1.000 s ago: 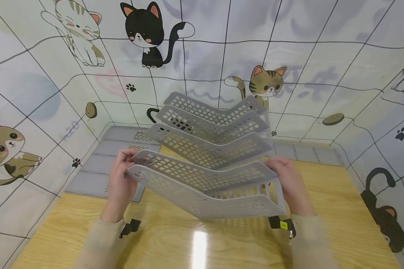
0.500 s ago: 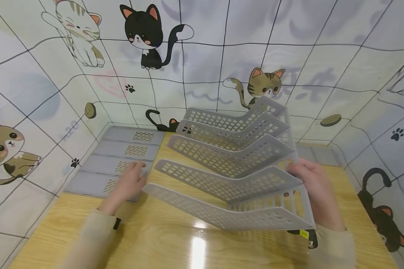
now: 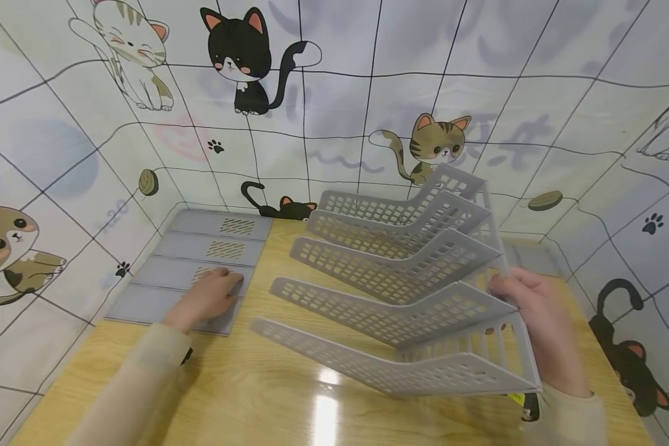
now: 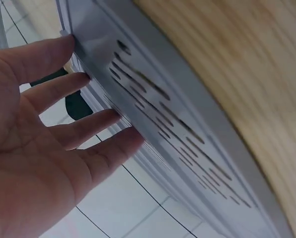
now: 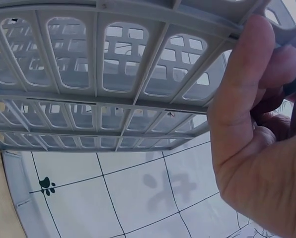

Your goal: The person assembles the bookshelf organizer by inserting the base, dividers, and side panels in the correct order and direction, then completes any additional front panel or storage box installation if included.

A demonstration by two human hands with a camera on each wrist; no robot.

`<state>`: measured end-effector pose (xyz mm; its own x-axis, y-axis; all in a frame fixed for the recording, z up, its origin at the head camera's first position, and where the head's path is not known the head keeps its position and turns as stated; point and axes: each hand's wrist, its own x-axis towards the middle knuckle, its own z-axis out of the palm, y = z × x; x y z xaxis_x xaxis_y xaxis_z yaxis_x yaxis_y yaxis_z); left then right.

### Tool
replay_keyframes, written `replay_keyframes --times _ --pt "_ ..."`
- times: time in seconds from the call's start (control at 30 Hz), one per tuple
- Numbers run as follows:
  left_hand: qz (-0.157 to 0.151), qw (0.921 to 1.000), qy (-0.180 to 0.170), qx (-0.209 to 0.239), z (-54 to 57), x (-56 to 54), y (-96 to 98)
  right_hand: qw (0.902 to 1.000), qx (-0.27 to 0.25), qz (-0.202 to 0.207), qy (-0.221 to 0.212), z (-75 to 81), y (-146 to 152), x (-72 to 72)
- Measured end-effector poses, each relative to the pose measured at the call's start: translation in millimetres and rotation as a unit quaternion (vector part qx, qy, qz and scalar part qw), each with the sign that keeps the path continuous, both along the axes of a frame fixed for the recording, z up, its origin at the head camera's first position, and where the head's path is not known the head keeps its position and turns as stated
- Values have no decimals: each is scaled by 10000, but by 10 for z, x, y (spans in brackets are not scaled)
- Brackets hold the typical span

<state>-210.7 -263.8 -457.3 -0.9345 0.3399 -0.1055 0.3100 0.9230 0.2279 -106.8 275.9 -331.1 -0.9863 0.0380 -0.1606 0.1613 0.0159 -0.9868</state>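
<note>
A grey plastic file rack with several perforated, angled dividers is held up over the right part of the table. My right hand grips its right side frame. The right wrist view shows the thumb and curled fingers on the lattice of slotted bars. My left hand reaches to a flat grey ribbed panel with slotted patches, at the table's left. In the left wrist view, its spread fingers lie along one of the panel's ridges, palm in sight.
Under everything is a wood-grain table. Another grey panel lies at the back right, partly behind the rack. A cat-patterned tiled sheet stands as walls at the back and both sides.
My left hand has let go of the rack's left end and moved onto the left panel. The rack, in my right hand, has shifted right and turned.
</note>
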Motion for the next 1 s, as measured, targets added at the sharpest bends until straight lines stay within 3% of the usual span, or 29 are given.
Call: replay_keyframes --times 0.27,0.5,0.67,0.83,1.0 --pt "-268 9996 33 -12 -49 46 217 9992 386 -19 74 120 14 14" --pt "-658 9978 -45 -48 -54 110 532 9964 839 131 45 221 66 -55" --pt "-928 9954 -231 101 -43 135 793 9826 1850 138 130 267 57 -215" --pt "-1170 9913 -373 471 -40 137 971 9704 2381 278 290 291 68 -422" --pt "-1040 9903 -644 657 -28 131 1075 9609 2717 388 350 327 114 -604"
